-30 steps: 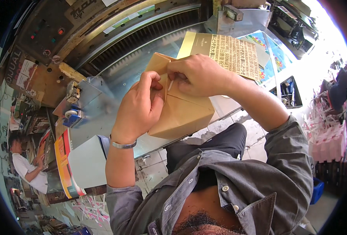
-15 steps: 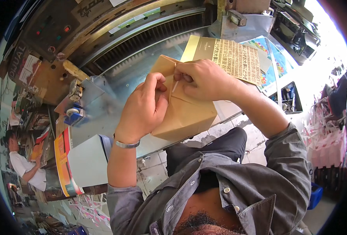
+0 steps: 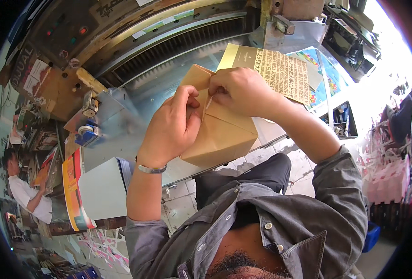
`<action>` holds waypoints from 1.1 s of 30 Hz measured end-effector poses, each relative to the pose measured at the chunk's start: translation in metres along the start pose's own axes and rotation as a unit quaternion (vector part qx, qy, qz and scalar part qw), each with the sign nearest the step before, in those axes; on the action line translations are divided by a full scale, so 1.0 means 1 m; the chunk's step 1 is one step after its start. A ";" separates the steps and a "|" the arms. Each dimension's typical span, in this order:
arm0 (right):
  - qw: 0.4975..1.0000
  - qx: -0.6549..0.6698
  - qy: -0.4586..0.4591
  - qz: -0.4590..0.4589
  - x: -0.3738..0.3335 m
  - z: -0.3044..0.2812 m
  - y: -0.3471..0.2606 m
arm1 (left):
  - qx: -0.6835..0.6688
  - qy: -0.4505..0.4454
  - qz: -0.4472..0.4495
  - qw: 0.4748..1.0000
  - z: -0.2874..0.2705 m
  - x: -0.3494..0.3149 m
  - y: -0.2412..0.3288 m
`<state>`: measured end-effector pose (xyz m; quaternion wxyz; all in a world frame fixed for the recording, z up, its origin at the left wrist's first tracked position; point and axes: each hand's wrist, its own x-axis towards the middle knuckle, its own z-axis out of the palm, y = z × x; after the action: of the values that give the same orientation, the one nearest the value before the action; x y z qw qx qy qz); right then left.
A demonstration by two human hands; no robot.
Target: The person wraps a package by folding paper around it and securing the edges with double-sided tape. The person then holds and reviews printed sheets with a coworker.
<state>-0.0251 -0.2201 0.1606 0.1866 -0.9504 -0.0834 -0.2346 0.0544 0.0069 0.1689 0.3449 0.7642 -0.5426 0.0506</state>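
A brown paper-wrapped parcel (image 3: 220, 132) sits on the grey metal bench (image 3: 136, 107) of a large machine, its near corner reaching the bench's front edge. It is block-shaped, with folded paper flaps meeting along its upper face. Both hands are on that upper part. The left hand (image 3: 171, 128) lies against the parcel's left side, fingers curled and the thumb pressed to the paper near the fold; its grip is closed on the parcel. A metal bangle (image 3: 151, 169) circles that wrist. The right hand (image 3: 241, 90) comes over the top from the right, knuckles up, fingertips pinched at the seam where a thin pale strip (image 3: 208, 103) shows between the two hands; this grip is closed too, on the paper at the fold, though what exactly lies under the fingers is hidden.

Just behind the parcel, partly covered by the right hand, lies a pale yellow printed sheet (image 3: 271, 67), and beyond it some bright blue printed sheets (image 3: 324, 74). To the left on the bench stands a blue tape dispenser (image 3: 86, 132). Below it, a stack of paper with an orange cover (image 3: 73, 190) leans beside a pale grey panel (image 3: 103, 190). At the far left another person in a white shirt (image 3: 27, 193) is bent over other work.
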 end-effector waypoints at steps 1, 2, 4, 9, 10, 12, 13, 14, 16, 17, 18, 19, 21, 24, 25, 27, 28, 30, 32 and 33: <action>1.000 0.000 0.000 -0.001 0.001 0.000 -0.003 | -0.001 0.000 -0.003 1.000 0.000 0.000 0.000; 0.999 -0.035 -0.006 0.004 0.002 -0.001 -0.006 | -0.002 -0.001 -0.005 1.000 0.000 0.001 0.001; 0.997 -0.076 -0.013 0.009 0.001 0.000 -0.011 | -0.008 0.001 0.004 1.000 0.001 0.000 -0.003; 0.991 0.079 -0.106 -0.010 -0.020 -0.035 -0.021 | 0.028 -0.008 0.020 0.999 -0.001 0.002 -0.005; 0.991 0.079 -0.108 -0.014 -0.026 -0.045 -0.023 | 0.030 -0.006 0.026 0.999 0.001 0.001 -0.009; 0.916 0.311 -0.253 -0.012 -0.043 -0.065 -0.022 | 0.030 -0.002 0.035 0.999 0.001 0.002 -0.010; 0.916 0.311 -0.255 -0.013 -0.050 -0.066 -0.020 | 0.028 -0.006 0.028 0.999 0.000 0.001 -0.009; 0.903 0.356 -0.239 -0.029 -0.057 -0.065 -0.018 | 0.027 -0.010 0.021 0.999 0.000 0.001 -0.009; 0.889 0.400 -0.221 -0.040 -0.071 -0.068 -0.012 | 0.053 -0.022 0.023 0.998 0.000 0.005 -0.004; 0.897 0.406 -0.173 -0.022 -0.077 -0.070 -0.009 | 0.083 -0.034 0.024 0.996 0.001 0.006 -0.002; 0.903 0.411 -0.123 -0.005 -0.083 -0.072 -0.005 | 0.082 -0.034 0.025 0.996 0.001 0.007 -0.001; 0.897 0.432 -0.098 0.002 -0.088 -0.072 0.006 | 0.110 -0.035 0.039 0.993 0.002 0.008 0.000; 0.898 0.438 -0.011 0.041 -0.097 -0.067 0.018 | 0.137 -0.037 0.053 0.988 0.003 0.010 0.000; 0.891 0.444 0.047 0.077 -0.104 -0.058 0.039 | 0.167 -0.055 0.068 0.982 0.004 0.014 0.001; 0.881 0.451 0.082 0.114 -0.108 -0.051 0.049 | 0.175 -0.073 0.053 0.980 0.005 0.016 0.005; 0.869 0.454 0.118 0.158 -0.111 -0.036 0.069 | 0.178 -0.095 0.042 0.978 0.006 0.019 0.009; 0.870 0.433 0.137 0.191 -0.115 -0.028 0.082 | 0.175 -0.095 0.052 0.979 0.006 0.019 0.007; 0.875 0.382 0.179 0.239 -0.117 -0.009 0.101 | 0.163 -0.105 0.066 0.979 0.004 0.019 0.006; 0.902 0.273 0.175 0.286 -0.123 0.013 0.127 | 0.193 -0.115 0.061 0.972 -0.002 0.020 0.006; 0.922 0.176 0.155 0.307 -0.121 0.018 0.124 | 0.197 -0.124 0.055 0.971 -0.006 0.019 0.005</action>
<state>-0.0929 -0.3356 0.0494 0.4243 -0.8330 0.2026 -0.2917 0.0597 -0.0053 0.1845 0.1147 0.7863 -0.6018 0.0806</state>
